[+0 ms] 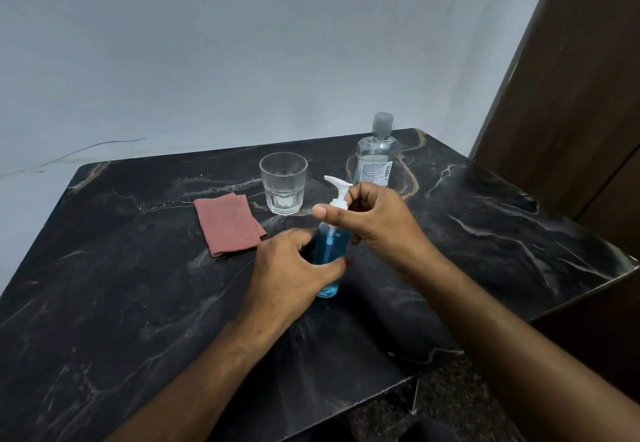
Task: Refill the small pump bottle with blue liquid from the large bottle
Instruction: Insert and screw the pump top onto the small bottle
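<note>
Gripping the small clear pump bottle (pixel 329 254) of blue liquid, the left hand (pixel 291 268) wrapped its body while the right hand (pixel 374 220) pinched the white pump collar (pixel 338 203). It stood upright on the black marble table (pixel 138 303). Behind stood a large clear bottle (pixel 375 154), a glass tumbler (pixel 283 182) and a folded red cloth (pixel 228 223).

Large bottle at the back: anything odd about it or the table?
Yes: the large bottle looks clear, not blue; the only blue liquid is in the small pump bottle. No spill shows on the table.
</note>
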A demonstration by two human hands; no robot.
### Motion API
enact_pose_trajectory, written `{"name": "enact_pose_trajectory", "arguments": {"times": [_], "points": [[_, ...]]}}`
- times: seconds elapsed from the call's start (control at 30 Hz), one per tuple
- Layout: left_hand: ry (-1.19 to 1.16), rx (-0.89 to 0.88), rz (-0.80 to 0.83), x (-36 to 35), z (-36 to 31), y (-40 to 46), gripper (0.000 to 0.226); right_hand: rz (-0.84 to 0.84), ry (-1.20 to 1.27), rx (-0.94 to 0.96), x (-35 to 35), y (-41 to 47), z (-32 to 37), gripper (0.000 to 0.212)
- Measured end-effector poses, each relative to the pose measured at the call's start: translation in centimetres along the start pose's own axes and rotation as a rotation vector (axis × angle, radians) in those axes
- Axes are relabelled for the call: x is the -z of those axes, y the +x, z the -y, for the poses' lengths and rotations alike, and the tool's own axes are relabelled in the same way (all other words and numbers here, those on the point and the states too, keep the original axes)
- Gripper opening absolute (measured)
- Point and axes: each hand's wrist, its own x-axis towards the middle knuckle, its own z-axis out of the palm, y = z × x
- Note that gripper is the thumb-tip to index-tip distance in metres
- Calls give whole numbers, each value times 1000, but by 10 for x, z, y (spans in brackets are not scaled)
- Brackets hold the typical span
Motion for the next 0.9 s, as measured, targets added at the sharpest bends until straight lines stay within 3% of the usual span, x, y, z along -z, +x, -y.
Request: {"name": "enact_pose_trajectory", "arguments": {"times": [0.07,0.17,0.27,0.6,0.7,0.8,0.9], "points": [[-22,12,3,1,0,1,25,52,37,-23,4,-2,1,45],[-36,3,-22,2,2,2,26,128,191,-31,11,-1,3,22],[-29,-7,-11,1,4,0,26,97,229,-15,11,-1,1,16],[-47,2,-45,-3,6,1,26,-144,101,-44,-12,-2,4,49],[-103,7,-26,-4,4,-1,26,-59,125,-53,-12,-3,3,49],[-139,24,-41,-2,4,0,27,62,360,-100,-4,-5,2,50],[-101,28,-51,-3,7,1,26,113,464,-98,0,-4,2,35]]}}
